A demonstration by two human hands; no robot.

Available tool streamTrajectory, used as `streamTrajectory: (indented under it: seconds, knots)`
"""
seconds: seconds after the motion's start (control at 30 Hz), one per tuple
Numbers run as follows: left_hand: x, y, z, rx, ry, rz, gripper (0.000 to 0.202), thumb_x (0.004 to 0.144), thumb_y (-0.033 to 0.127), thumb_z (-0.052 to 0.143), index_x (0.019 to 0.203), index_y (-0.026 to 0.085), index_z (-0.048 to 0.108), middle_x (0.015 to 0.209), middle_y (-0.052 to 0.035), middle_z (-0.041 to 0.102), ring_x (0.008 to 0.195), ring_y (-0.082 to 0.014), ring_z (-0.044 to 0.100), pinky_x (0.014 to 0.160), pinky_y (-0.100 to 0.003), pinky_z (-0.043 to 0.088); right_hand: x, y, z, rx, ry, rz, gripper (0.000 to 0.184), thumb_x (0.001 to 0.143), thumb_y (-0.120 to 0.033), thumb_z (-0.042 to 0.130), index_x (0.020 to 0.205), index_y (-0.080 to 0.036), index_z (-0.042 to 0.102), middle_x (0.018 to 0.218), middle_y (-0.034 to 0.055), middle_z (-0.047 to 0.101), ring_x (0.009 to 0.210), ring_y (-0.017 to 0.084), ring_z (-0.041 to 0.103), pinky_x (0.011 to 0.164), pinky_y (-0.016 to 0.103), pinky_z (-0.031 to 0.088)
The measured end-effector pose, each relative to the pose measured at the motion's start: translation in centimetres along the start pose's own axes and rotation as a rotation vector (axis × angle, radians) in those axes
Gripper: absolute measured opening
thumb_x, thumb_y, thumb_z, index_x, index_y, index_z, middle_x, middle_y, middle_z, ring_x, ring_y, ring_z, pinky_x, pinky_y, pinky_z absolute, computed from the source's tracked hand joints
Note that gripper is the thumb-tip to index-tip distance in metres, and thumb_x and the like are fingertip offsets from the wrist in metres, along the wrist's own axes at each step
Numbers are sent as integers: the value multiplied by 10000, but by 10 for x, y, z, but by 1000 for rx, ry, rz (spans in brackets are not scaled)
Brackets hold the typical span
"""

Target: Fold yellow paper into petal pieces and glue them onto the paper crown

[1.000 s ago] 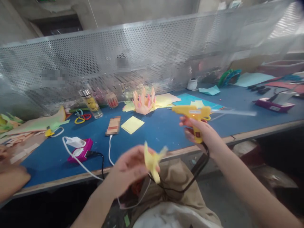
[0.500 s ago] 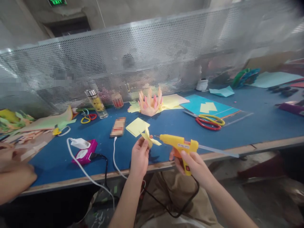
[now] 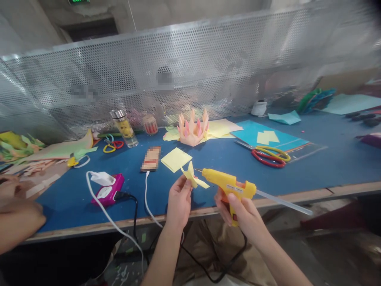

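My left hand (image 3: 179,200) pinches a small folded yellow paper piece (image 3: 193,177) and holds it up over the table's front edge. My right hand (image 3: 241,212) grips a yellow hot glue gun (image 3: 230,184) by its handle. The gun's nozzle points left and almost touches the paper piece. A clear glue stick (image 3: 282,202) juts out of the gun's back to the right. A black cord hangs from the handle down to my lap.
On the blue table (image 3: 321,159) lie a pink paper flower (image 3: 193,129), yellow paper squares (image 3: 175,159), red and yellow scissors (image 3: 269,155), a phone (image 3: 151,158), a pink power strip (image 3: 107,190) and a glass bottle (image 3: 124,128). Another person's hands (image 3: 16,214) rest at left. A perforated metal screen (image 3: 190,75) stands behind.
My right hand brought the glue gun down and left until its nozzle met the paper. My left hand raised the yellow piece from my lap toward it.
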State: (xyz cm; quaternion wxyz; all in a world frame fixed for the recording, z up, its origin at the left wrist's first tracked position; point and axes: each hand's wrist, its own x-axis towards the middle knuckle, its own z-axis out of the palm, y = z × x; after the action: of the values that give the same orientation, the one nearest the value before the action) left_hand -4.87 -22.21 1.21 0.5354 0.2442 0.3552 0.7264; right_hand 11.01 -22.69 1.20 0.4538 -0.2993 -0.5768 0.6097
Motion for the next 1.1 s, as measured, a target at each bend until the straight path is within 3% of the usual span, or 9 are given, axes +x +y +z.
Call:
streamTrajectory:
  seconds: [0.1, 0.43, 0.57, 0.7, 1.1]
  knots:
    - [0, 0, 0, 2, -9, -3, 323, 625, 309, 833, 899, 173, 729, 928, -41, 721, 872, -133, 645, 842, -229, 463, 1, -1, 0, 15, 0, 4, 381, 917, -545, 434, 794, -192, 508, 579, -35, 476, 407, 80, 364, 446, 256, 298]
    - [1, -1, -2, 14, -41, -3, 292, 683, 318, 796, 931, 188, 715, 972, -54, 712, 973, -185, 641, 884, -277, 458, 8, -4, 6, 42, -7, 40, 427, 876, -594, 475, 717, -198, 475, 512, -56, 393, 408, 87, 347, 428, 247, 300]
    - [2, 0, -3, 7, -33, 1, 335, 671, 296, 808, 970, 196, 695, 1040, -52, 690, 1001, -174, 628, 901, -263, 454, 10, -4, 8, 58, -6, 46, 438, 865, -597, 495, 699, -192, 467, 514, -58, 390, 404, 77, 351, 426, 242, 302]
    - [3, -1, -4, -1, -24, -8, 396, 677, 277, 810, 1036, 208, 660, 989, -41, 682, 955, -159, 635, 879, -260, 463, 10, -2, 7, 64, 5, 51, 425, 876, -583, 489, 713, -191, 462, 546, -55, 399, 405, 74, 367, 425, 242, 296]
    - [2, 1, -4, 2, -19, -16, 279, 697, 284, 801, 926, 184, 676, 949, -14, 662, 894, -108, 603, 814, -193, 453, 6, -1, 11, 84, 16, 52, 439, 857, -580, 528, 678, -189, 442, 528, -64, 370, 394, 55, 326, 404, 221, 289]
